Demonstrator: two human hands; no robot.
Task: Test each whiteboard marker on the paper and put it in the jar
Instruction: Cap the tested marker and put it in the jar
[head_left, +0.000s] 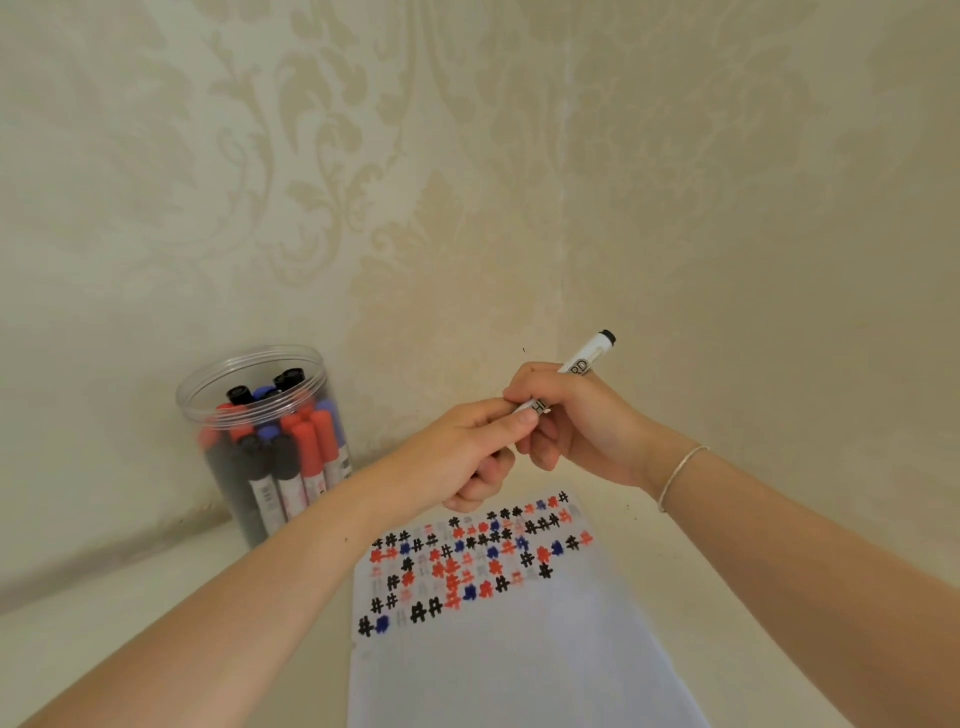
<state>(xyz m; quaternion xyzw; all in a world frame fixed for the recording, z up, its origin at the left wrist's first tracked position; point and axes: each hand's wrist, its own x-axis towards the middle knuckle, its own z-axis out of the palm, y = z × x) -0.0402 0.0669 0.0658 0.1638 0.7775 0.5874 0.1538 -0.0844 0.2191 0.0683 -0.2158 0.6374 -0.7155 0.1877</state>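
A white whiteboard marker (587, 361) with a black end sticks up and to the right out of my right hand (576, 421), which grips its barrel. My left hand (467, 447) pinches the marker's lower end, which is hidden inside the fingers. Both hands hover above the far edge of the white paper (509, 660), whose upper part carries several rows of black, red and blue hash marks. A clear plastic jar (265, 441) stands open at the left against the wall, holding several black, red and blue markers.
Patterned cream wallpaper forms a corner right behind the hands and the jar. The paper lies on a pale tabletop (130, 613). A thin bracelet (678, 475) circles my right wrist.
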